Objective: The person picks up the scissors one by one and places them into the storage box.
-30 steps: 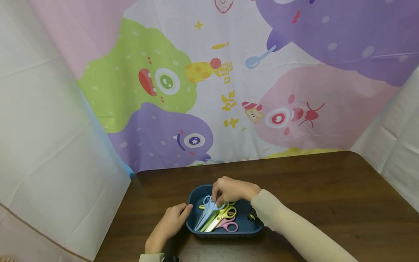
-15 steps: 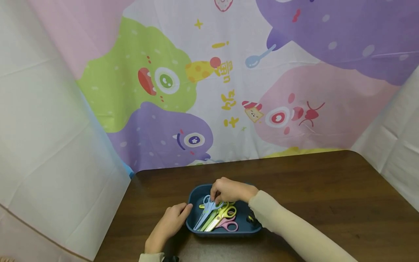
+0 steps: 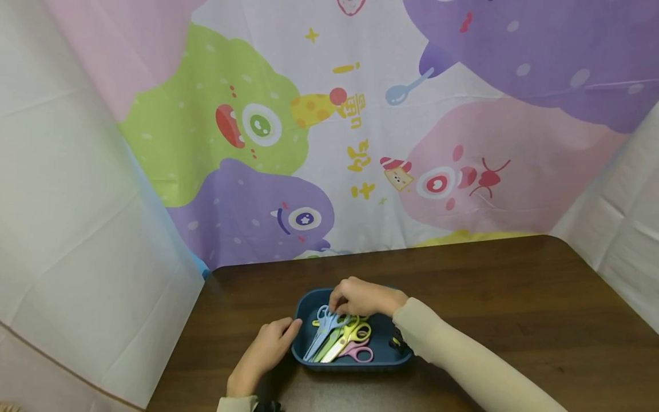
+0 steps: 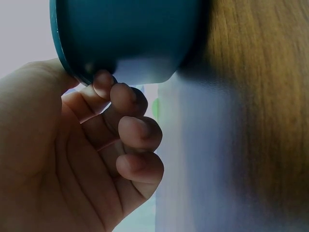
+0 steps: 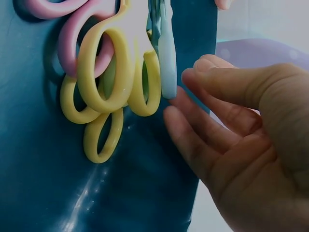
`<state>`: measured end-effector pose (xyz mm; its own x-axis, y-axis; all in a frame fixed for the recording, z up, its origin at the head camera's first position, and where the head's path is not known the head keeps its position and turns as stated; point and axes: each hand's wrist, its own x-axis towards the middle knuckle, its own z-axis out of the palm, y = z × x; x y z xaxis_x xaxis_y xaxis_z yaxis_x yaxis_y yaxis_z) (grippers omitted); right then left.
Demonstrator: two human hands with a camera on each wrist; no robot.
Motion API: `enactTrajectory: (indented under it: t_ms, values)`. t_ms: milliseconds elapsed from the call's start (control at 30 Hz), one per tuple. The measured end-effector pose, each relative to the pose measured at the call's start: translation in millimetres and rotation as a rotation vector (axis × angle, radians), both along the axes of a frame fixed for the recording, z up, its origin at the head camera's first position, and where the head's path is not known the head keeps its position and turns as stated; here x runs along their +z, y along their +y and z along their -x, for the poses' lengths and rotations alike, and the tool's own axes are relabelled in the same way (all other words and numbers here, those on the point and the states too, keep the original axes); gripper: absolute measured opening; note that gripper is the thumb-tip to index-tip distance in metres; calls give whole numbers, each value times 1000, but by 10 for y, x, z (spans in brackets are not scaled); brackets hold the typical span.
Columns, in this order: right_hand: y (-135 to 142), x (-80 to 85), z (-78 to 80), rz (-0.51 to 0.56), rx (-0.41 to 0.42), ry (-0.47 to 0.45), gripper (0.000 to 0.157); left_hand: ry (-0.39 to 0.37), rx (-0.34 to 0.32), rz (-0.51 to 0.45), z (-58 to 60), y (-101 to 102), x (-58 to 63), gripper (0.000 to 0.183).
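Observation:
A dark blue tray (image 3: 381, 361) on the table holds several pairs of scissors. Light blue scissors (image 3: 320, 333) lie at its left, blades toward the front. Beside them lie yellow-handled scissors (image 3: 340, 341) and pink-handled scissors (image 3: 362, 353), partly overlapping. My left hand (image 3: 268, 352) pinches the tray's left rim; in the left wrist view its thumb crosses over the rim with curled fingers outside. My right hand (image 3: 362, 296) hovers over the back of the tray at the light blue handles. In the right wrist view its loosely bent fingertips (image 5: 176, 121) are right at the light blue handle's end, gripping nothing.
The dark brown wooden table (image 3: 494, 297) extends around the tray. Behind it hangs a cloth (image 3: 381, 229) printed with cartoon monsters, and white sheets (image 3: 103, 229) hang at both sides. A dark strap (image 3: 397, 340) sits below the right wrist.
My right hand has shifted slightly left and back, its fingers coming off the light blue handle. The left hand keeps its hold on the rim, and the scissors lie nearly as before.

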<state>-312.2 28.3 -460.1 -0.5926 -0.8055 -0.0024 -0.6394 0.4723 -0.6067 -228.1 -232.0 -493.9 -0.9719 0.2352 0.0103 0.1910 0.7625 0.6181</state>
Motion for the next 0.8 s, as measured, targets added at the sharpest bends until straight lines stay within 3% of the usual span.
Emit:
enactTrajectory:
  t_ms: [533, 800]
  values:
    - [73, 19, -29, 13, -30, -46, 14, -13, -7, 10, 5, -7, -17, 44]
    - [160, 59, -71, 100, -10, -33, 17, -36, 19, 7, -20, -33, -26, 47]
